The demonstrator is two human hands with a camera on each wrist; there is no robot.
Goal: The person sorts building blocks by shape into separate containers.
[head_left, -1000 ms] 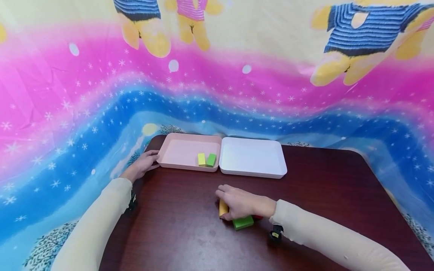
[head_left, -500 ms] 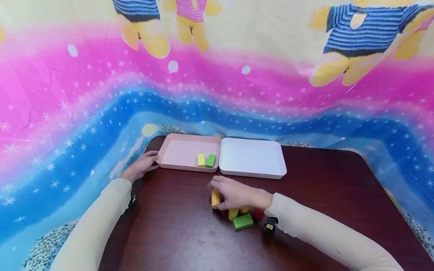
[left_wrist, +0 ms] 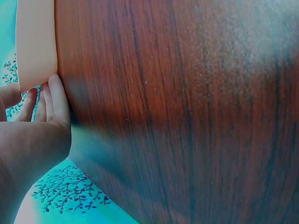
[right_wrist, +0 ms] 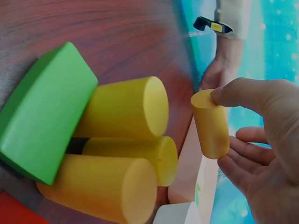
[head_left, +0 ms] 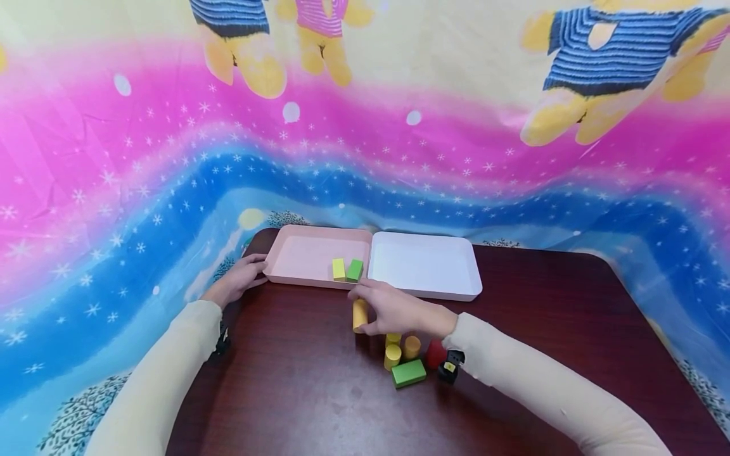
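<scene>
My right hand (head_left: 393,308) pinches an orange-yellow cylinder block (head_left: 360,316) between thumb and fingertips, just in front of the trays. In the right wrist view this cylinder block (right_wrist: 211,125) is off the table. My left hand (head_left: 242,277) touches the left end of a pink tray (head_left: 296,280), its fingers fairly straight in the left wrist view. A yellow block (head_left: 339,270) and a green block (head_left: 355,270) lie inside that tray. Below the right hand stand two yellow cylinders (head_left: 391,357), an orange cylinder (head_left: 412,347), a green rectangular block (head_left: 408,373) and a partly hidden red block (head_left: 436,354).
A white tray (head_left: 424,263) stands against the right side of the pink tray. The dark wooden table (head_left: 547,304) has a rounded back corner at each side. A printed cloth (head_left: 365,158) hangs behind it.
My right hand has moved away from me and slightly left with the orange-yellow cylinder, uncovering the yellow and orange cylinders below. The left hand has stayed at the pink tray.
</scene>
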